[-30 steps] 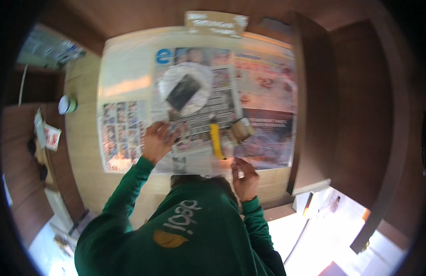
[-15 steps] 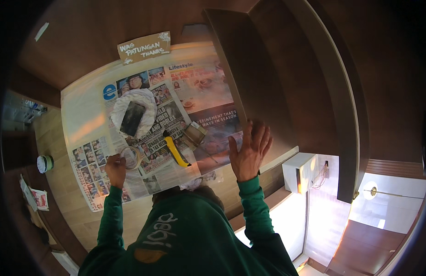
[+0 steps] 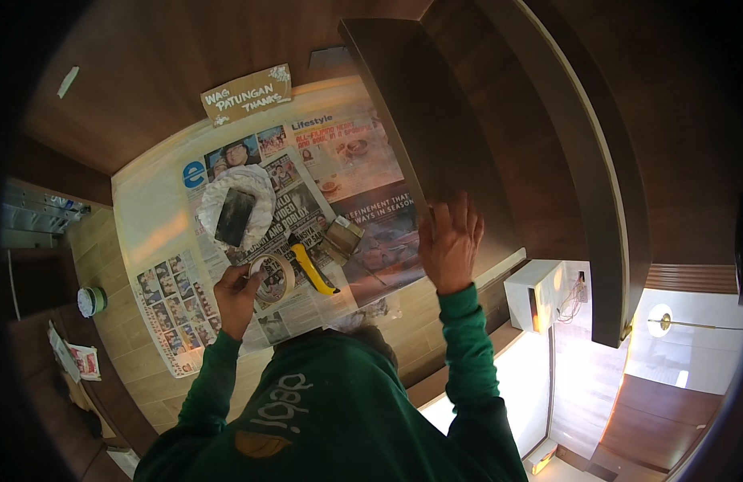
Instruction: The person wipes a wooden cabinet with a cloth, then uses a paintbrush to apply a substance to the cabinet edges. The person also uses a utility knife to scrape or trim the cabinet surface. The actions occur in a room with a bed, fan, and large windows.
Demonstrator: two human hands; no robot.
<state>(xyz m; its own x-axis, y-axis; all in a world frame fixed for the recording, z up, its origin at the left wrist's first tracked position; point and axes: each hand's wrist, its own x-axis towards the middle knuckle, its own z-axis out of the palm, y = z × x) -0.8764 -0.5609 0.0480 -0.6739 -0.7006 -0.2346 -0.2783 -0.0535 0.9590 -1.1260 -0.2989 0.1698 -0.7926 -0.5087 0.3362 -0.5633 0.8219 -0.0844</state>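
Observation:
My left hand (image 3: 236, 301) pinches the edge of a roll of tape (image 3: 289, 283) and holds it above the newspaper. My right hand (image 3: 451, 253) lies with its fingers stretched out against the near end of a dark brown panel (image 3: 411, 104). Just right of the tape roll is a yellow-handled cutter (image 3: 313, 271). Beyond it sits a small brown block-like thing (image 3: 341, 238) with a thin stick beside it. A dark rectangular block (image 3: 236, 217) rests on a crumpled white cloth or wrapping (image 3: 263, 193).
Newspaper sheets (image 3: 175, 313) cover the work surface under clear plastic. A cardboard sign (image 3: 247, 95) leans at the back. A white box with loose wires (image 3: 533, 293) is at the right. A small tub (image 3: 92, 301) stands at the left.
My left hand has moved right and lifted the tape roll toward the cutter. My right hand has shifted slightly right, its fingers drawn closer together on the panel.

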